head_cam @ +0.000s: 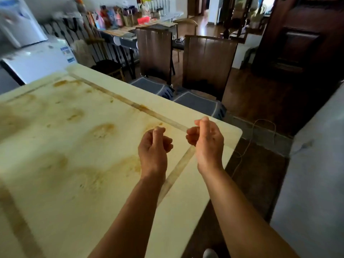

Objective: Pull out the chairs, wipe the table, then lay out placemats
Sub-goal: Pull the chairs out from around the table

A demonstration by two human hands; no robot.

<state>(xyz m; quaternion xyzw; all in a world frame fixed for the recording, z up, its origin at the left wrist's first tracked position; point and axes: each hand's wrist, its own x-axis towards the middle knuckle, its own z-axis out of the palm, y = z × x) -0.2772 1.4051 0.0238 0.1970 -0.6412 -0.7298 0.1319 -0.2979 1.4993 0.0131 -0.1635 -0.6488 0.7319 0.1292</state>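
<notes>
A pale cream table (78, 149) with brown stains and a darker inlaid border fills the left and centre. Two dark wooden chairs stand along its far right side, the left chair (155, 53) and the right chair (207, 66), each with a grey-blue seat cushion, seats close to the table edge. My left hand (154, 146) hovers over the table near its right corner, fingers curled loosely, holding nothing. My right hand (206, 138) is beside it, also curled and empty. No cloth or placemats are in view.
A white fridge (37, 60) stands at the far left. A cluttered side table (130, 30) sits behind the chairs. A grey sofa (316, 174) is on the right, with a thin cord (247, 146) on the dark wooden floor.
</notes>
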